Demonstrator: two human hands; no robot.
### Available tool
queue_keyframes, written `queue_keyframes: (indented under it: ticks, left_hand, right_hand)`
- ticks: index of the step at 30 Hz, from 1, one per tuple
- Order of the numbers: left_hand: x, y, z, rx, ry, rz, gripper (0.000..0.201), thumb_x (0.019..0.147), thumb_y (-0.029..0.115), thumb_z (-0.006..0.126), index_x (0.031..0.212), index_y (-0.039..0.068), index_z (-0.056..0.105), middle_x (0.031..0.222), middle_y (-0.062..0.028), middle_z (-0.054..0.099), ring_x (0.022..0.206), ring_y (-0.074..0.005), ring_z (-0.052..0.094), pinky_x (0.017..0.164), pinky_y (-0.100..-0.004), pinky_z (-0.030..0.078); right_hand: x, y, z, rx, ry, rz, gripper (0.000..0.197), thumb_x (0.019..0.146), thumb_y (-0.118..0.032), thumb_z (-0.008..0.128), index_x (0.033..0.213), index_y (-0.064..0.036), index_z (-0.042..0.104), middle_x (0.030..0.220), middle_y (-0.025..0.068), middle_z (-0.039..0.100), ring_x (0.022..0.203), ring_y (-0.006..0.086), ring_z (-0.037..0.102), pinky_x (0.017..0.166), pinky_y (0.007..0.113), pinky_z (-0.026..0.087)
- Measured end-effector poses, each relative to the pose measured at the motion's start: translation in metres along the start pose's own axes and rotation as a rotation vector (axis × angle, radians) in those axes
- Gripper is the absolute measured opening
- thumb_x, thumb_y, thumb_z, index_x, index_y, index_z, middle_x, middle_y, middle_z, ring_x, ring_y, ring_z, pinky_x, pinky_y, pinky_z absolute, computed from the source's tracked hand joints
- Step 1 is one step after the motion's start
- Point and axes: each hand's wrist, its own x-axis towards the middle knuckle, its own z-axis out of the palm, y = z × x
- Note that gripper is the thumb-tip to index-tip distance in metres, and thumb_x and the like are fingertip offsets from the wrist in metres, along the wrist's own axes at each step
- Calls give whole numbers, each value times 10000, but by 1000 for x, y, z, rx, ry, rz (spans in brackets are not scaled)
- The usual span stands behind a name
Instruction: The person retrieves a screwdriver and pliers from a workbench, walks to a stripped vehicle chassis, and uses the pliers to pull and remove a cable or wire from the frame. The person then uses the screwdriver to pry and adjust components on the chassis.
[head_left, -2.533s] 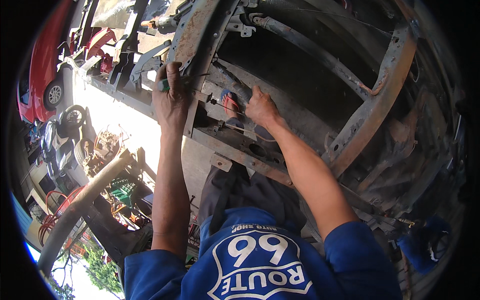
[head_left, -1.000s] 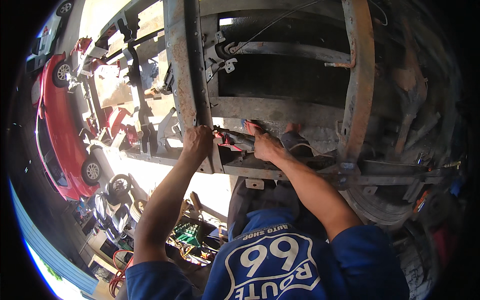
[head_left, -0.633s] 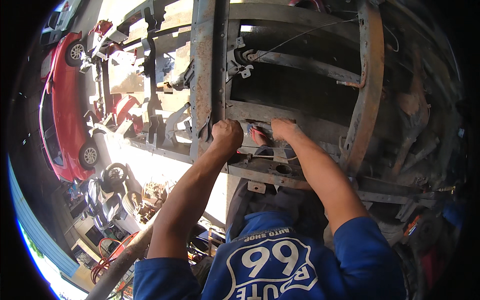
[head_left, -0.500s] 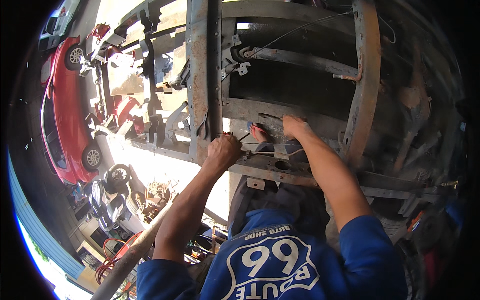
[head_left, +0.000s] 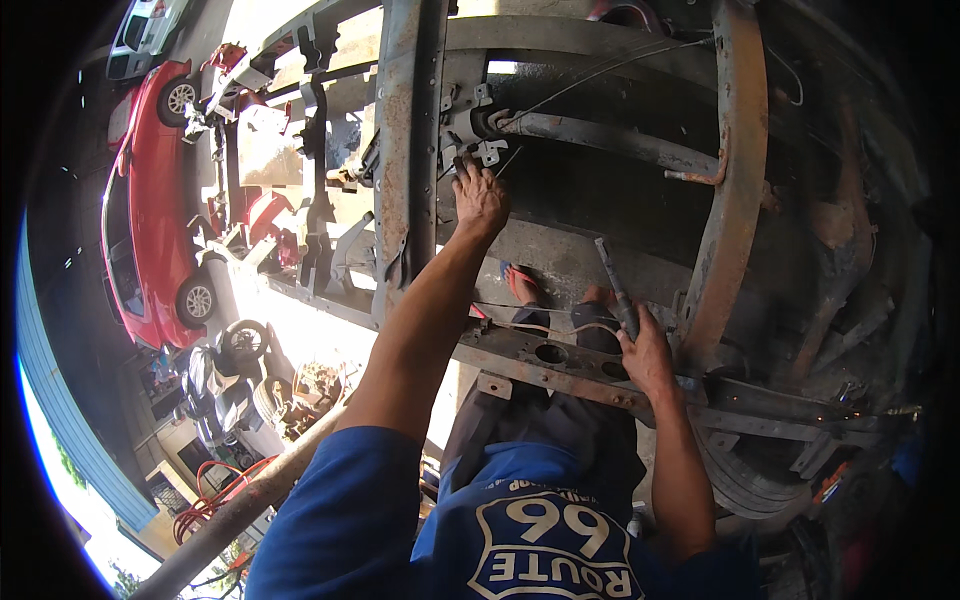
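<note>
The right hand (head_left: 650, 352) was wrapped tight around one end of a long gray tool (head_left: 616, 280). The tool pointed away from the person, over a gap in the rusty metal frame (head_left: 738, 200). The left hand (head_left: 482, 205) reached farther out, its fingers bent beside a small metal bracket (head_left: 491, 152). I could not tell if they pinched anything. A thin rod (head_left: 511, 161) poked out by that hand. A red car (head_left: 150, 210) stood far off to the left.
</note>
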Motion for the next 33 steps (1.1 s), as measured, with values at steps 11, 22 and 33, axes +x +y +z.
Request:
queue_keyframes:
  ticks: [11,22,33]
  left_hand:
    - [-61,4,28,-401,-173,-82,451,1025,347,496,1222,-58,518,1577,-383,237,1429,-536,328,1153,-570,340]
    - [-360,-12,-54,-948,-223,-162,359,1029,342,568,1112,-4,524,900,-300,635,896,-502,625,758,-528,482]
    - [-608,-210,168,-714,-270,-898,434,936,363,662,1056,-54,675,862,-215,724,755,-310,731,715,-421,562]
  right_hand:
    - [-24,6,-20,210,-17,40,509,955,-22,605,1444,-29,462,1045,173,642,990,306,657,907,405,508]
    - [-94,0,10,-344,-26,82,598,923,-135,667,1443,43,432,1292,314,609,1237,453,584,1026,467,463]
    - [-157,9,73,-595,-205,52,680,895,-151,704,1474,42,402,1324,332,588,1286,449,559,1073,442,441]
